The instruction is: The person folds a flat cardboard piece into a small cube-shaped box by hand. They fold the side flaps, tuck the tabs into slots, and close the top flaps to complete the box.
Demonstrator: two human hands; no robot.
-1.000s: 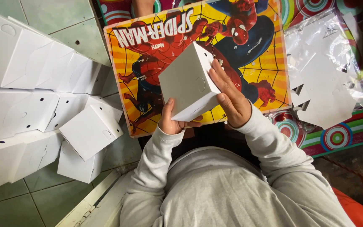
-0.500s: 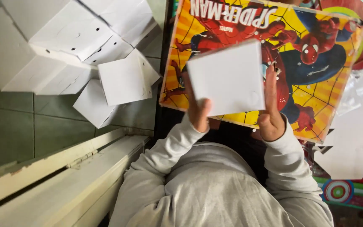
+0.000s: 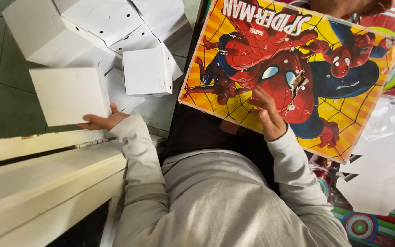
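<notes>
My left hand [image 3: 100, 121] holds a folded white cardboard box [image 3: 69, 95] out to the left, over the green tiled floor. Just beyond it lies a pile of similar white boxes [image 3: 101, 27], one small box [image 3: 146, 71] nearest. My right hand [image 3: 267, 114] is raised in front of me with fingers loosely apart, holding nothing. It hovers over a large flat board printed with a red and blue comic superhero [image 3: 293, 68] that rests across my lap. Grey sleeves cover both my arms.
A cream-painted wooden ledge [image 3: 46, 169] runs along my left side. Flat white cardboard cut-outs in clear plastic [image 3: 385, 169] lie at the right on a colourful patterned mat [image 3: 371, 226]. Another person's hand [image 3: 353, 7] shows at the top edge.
My left hand has carried the white box from in front of me out to the left, toward the pile. My right hand has let go of it and stays over the board.
</notes>
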